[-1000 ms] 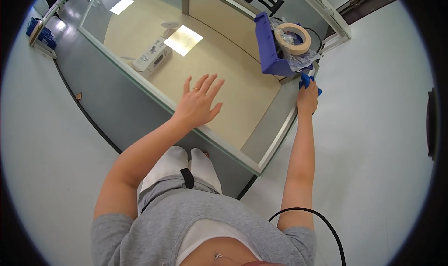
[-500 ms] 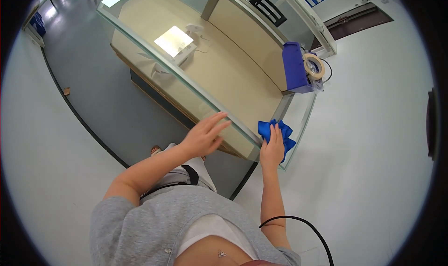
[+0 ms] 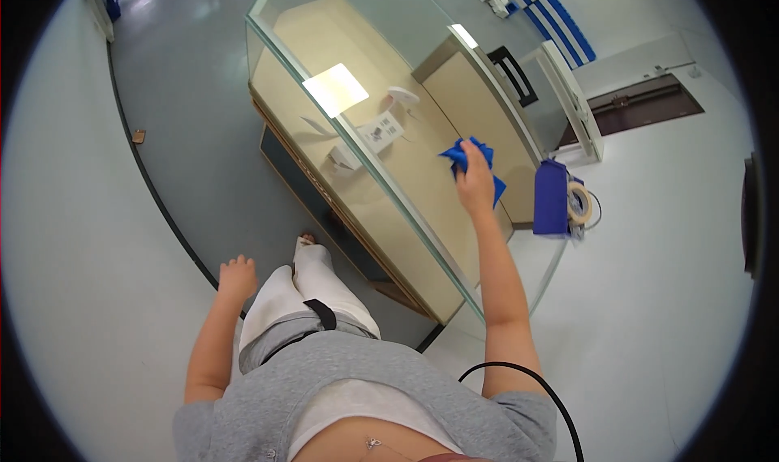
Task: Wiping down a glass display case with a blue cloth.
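My right hand (image 3: 475,182) grips a crumpled blue cloth (image 3: 466,159) over the glass top (image 3: 430,166) of a display case. Parts of the cloth stick out past the fingers and below the wrist side. Through the glass, the cream-coloured inside of the case shows beneath. On the left, away from the case, my left hand (image 3: 238,279) is held in the air beside my leg with nothing visible in it. Its fingers look slightly bent and a little apart, and the palm is hidden.
Inside the case lie a white box (image 3: 380,129) and a round white item (image 3: 403,96). At the case's right corner stands a purple-blue bin (image 3: 551,198) with a roll of tape (image 3: 579,203). A glass edge (image 3: 373,158) runs diagonally in front of me. A black cable (image 3: 527,370) crosses my right arm.
My right hand has moved with the blue cloth from the near right corner farther over the glass top. My left hand has left the case edge and swung down to the left. The view has shifted.
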Action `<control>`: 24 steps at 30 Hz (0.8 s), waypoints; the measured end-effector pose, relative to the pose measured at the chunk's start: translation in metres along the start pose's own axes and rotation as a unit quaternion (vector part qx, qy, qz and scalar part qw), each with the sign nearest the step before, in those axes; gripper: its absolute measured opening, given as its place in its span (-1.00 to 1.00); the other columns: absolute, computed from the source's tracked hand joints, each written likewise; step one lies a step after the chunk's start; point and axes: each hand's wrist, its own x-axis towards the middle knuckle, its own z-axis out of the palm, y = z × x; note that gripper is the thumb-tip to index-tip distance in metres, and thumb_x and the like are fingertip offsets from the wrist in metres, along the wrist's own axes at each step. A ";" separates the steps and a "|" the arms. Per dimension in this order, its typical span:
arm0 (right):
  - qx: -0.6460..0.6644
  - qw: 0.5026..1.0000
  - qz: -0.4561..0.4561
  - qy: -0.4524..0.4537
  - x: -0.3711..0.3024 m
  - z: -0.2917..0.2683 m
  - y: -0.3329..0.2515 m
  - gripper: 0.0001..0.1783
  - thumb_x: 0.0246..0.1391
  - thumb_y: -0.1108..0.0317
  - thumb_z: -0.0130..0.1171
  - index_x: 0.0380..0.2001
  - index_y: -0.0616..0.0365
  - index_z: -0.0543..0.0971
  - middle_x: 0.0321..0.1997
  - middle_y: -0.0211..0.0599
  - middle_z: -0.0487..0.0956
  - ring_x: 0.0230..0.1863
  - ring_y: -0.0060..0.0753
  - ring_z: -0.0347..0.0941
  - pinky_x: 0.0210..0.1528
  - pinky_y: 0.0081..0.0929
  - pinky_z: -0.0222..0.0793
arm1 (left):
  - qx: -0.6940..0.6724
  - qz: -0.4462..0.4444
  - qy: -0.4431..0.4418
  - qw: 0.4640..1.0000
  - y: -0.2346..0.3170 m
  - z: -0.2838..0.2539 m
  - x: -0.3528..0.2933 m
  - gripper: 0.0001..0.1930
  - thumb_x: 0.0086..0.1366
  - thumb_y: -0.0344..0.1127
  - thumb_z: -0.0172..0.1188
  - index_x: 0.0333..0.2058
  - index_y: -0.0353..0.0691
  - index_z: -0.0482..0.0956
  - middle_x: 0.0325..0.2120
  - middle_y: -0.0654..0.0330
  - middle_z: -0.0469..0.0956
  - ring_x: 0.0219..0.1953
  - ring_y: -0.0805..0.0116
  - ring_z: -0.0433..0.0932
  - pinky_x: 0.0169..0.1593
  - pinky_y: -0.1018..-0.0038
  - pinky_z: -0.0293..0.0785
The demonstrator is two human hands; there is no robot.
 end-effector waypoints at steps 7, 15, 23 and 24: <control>-0.052 0.994 0.093 0.019 0.112 0.038 0.070 -0.53 0.06 0.39 0.08 0.09 0.10 0.39 0.15 -0.13 0.45 0.19 -0.08 0.34 0.19 -0.23 0.27 | -0.184 0.040 0.039 0.981 0.025 -0.018 0.024 -0.63 0.15 -0.16 0.20 -0.10 -0.18 0.48 -0.13 0.04 0.50 -0.04 0.07 0.52 -0.05 0.07 0.43; -0.152 0.958 0.243 -0.004 0.192 0.063 0.122 -0.59 0.14 0.30 -0.03 0.07 0.12 0.40 0.15 -0.14 0.46 0.18 -0.09 0.36 0.11 -0.18 0.35 | -0.098 -0.061 0.120 0.986 0.000 -0.106 0.061 -0.61 0.16 -0.16 0.20 -0.08 -0.20 0.46 -0.12 0.07 0.50 -0.04 0.09 0.52 -0.02 0.10 0.42; -0.166 0.938 0.303 -0.010 0.222 0.063 0.103 -0.59 0.16 0.23 -0.01 0.06 0.10 0.42 0.15 -0.21 0.47 0.19 -0.15 0.36 0.10 -0.20 0.36 | -0.176 -0.018 0.073 0.982 -0.005 -0.119 0.087 -0.55 0.17 -0.13 0.18 0.03 -0.13 0.45 -0.04 0.05 0.49 0.01 0.07 0.50 0.03 0.15 0.44; -0.166 0.937 0.306 -0.012 0.217 0.064 0.106 -0.59 0.16 0.23 -0.01 0.06 0.10 0.42 0.15 -0.21 0.47 0.19 -0.15 0.36 0.10 -0.20 0.36 | -0.174 -0.017 0.070 0.982 -0.009 -0.121 0.092 -0.55 0.17 -0.13 0.18 0.03 -0.13 0.45 -0.04 0.05 0.49 0.01 0.07 0.50 0.03 0.15 0.44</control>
